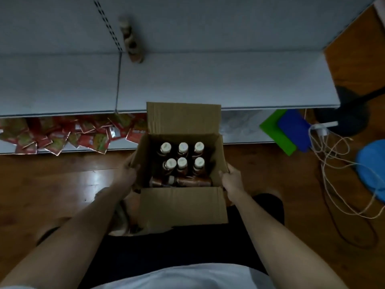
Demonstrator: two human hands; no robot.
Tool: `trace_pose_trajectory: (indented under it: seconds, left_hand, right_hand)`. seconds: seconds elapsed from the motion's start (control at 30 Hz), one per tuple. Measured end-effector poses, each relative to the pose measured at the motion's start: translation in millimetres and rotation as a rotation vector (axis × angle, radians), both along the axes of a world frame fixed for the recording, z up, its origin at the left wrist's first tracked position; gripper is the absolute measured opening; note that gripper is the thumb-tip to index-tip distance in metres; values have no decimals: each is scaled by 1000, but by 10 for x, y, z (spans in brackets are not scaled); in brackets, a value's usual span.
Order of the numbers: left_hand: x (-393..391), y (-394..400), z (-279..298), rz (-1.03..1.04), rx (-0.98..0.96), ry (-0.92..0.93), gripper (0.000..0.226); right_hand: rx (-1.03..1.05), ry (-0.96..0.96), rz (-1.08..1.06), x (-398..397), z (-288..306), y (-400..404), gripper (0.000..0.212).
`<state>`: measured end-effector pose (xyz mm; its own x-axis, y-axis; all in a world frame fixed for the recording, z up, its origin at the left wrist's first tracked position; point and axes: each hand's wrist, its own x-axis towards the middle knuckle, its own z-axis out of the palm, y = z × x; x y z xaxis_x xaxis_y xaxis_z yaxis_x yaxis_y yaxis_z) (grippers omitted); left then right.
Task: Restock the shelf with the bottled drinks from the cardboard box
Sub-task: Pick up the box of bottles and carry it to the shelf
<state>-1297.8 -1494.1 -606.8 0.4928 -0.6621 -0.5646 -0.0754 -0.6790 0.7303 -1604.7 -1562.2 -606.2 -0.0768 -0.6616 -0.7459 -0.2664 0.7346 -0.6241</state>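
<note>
- Cardboard box (pixel 183 207): open, all flaps up, held above the wooden floor (pixel 62 184) just in front of the shelf unit.
- Left hand (pixel 127 171): grips the box's left wall, fingers curled over its upper edge and pressed together.
- Right hand (pixel 231 178): grips the right wall, thumb on the rim; the remaining fingers lie behind the cardboard, so their spread cannot be told.
- Bottled drinks (pixel 182 158): six stand upright in two rows of three, pale caps up, with brown contents; more lie on their sides along the near wall.
- Shelf (pixel 208 80): pale grey board, with one blurred bottle (pixel 131 41) standing near its back.
- Lower shelf: red packets (pixel 62 136) at left; green and blue sheets (pixel 289 132) at right.
- White cable (pixel 337 163): loose on the floor at right.
</note>
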Motion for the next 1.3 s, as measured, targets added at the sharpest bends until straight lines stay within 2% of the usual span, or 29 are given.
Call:
trace_pose_trajectory:
  seconds: [0.17, 0.33, 0.5, 0.7, 0.9, 1.13, 1.3]
  left_hand:
    - [123, -110, -1040, -28, -35, 140, 42]
    - [244, -58, -1644, -43, -129, 172, 46]
    - [278, 346, -1834, -4, -199, 205, 43]
    - [311, 582, -2035, 51, -210, 233, 53]
    - [221, 470, -2499, -22, -190, 208, 48]
    - [-19, 255, -3185, 42, -113, 202, 47]
    - [-108, 121, -3501, 45, -108, 111, 44]
  right_hand:
    - [-71, 27, 17, 27, -843, -92, 40]
    - [-120, 21, 25, 172, -1491, -67, 39]
    - [-171, 13, -15, 322, -1591, 260, 42]
    - [-198, 79, 34, 377, -1552, 403, 49]
    - [-173, 76, 1, 180, -2232, 454, 47]
    - [-133, 58, -10, 64, -2985, 43, 41]
    - [-89, 52, -9, 2, -3369, -148, 38]
